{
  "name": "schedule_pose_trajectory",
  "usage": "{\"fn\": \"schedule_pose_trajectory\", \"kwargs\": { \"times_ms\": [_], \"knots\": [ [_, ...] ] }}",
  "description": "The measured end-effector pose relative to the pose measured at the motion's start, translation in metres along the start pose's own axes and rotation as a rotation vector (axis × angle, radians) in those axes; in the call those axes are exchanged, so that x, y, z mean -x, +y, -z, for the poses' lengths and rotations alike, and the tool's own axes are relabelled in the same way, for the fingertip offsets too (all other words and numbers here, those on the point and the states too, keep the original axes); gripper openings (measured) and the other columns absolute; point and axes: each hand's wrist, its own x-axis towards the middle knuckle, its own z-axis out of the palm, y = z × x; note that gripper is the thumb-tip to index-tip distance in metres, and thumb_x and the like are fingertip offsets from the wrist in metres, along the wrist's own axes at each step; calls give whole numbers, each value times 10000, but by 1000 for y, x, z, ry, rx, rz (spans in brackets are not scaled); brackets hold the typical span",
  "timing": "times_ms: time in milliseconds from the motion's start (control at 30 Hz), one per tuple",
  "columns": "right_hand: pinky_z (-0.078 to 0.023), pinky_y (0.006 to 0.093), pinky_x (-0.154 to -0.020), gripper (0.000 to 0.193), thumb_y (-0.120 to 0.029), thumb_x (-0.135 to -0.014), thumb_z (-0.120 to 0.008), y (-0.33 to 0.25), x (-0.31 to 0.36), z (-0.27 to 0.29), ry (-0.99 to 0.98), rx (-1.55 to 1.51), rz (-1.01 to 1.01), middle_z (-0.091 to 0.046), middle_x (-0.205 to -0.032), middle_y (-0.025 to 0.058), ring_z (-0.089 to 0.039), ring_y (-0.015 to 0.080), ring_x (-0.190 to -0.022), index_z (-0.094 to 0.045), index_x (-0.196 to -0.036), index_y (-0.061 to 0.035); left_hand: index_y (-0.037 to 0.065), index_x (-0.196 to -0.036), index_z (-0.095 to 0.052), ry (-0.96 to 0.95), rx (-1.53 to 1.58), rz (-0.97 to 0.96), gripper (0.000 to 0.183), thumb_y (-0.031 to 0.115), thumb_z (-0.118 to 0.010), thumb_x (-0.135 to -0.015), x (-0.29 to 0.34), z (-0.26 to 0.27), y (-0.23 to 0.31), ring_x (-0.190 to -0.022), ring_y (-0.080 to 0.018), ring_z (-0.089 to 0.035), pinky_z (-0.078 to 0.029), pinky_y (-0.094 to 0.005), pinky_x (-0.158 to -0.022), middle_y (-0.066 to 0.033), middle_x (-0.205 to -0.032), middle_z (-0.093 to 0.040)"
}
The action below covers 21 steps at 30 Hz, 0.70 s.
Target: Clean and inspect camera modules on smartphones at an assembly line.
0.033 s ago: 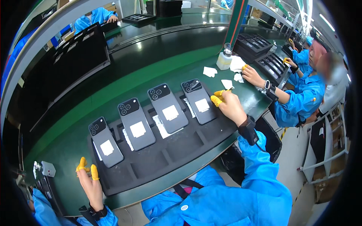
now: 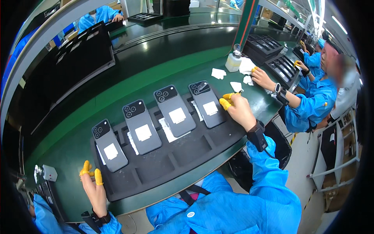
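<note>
Unmoved: right hand [image 2: 238, 110] beside phone [image 2: 206, 103]

Phone assembly line, green conveyor bench [image 2: 128, 84], blue-smocked co-worker [image 2: 311, 103], phone trays [image 2: 163, 171]

Four grey phones [image 2: 174, 110] lay backs up, each with a black camera block and a white square sticker, on a black foam tray [image 2: 183, 156]. The bench [image 2: 117, 93] beneath was dark green with a brighter green stripe. Yellow finger cots covered the fingertips of the left hand [image 2: 93, 187] and right hand [image 2: 238, 109]; the sleeves were bright blue, the wrist straps black. White wipes [image 2: 218, 73] lay beyond.
</note>
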Motion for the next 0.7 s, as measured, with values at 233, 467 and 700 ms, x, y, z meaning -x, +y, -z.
{"fn": "schedule_pose_trajectory", "kwargs": {
  "times_ms": [233, 467, 700],
  "knots": [
    [-534, 439, -839, 294, -208, -888, -711, 3, 3, -10, 115, 49, 33, -706, -1009, 251, -679, 397, -964, -709, -1013, 58, -54, -1394, -470, -44, 63, -108, 489, 109, -636, -964, 1, -14, 15, -1216, -347, -536, -411, -394, -1044, -215, -1357, -551],
    [-541, 335, -771, 265, -137, -907, -696, 11, 35, 2, -89, -276, -112, -731, -976, 196, -710, 255, -873, -695, -1059, 80, -71, -1357, -512, -19, -95, -180, 561, 152, -727, -889, 20, 18, 8, -1148, -377, -577, -454, -410, -988, -254, -1293, -575],
    [-520, 419, -802, 354, -137, -881, -712, -45, 28, 26, 10, 192, 58, -663, -1060, 237, -657, 377, -922, -647, -1162, 67, -53, -1360, -513, -71, -139, -174, 563, 190, -729, -900, -21, 46, 45, -903, -323, -603, -515, -384, -770, -220, -1188, -593]
  ]
}}
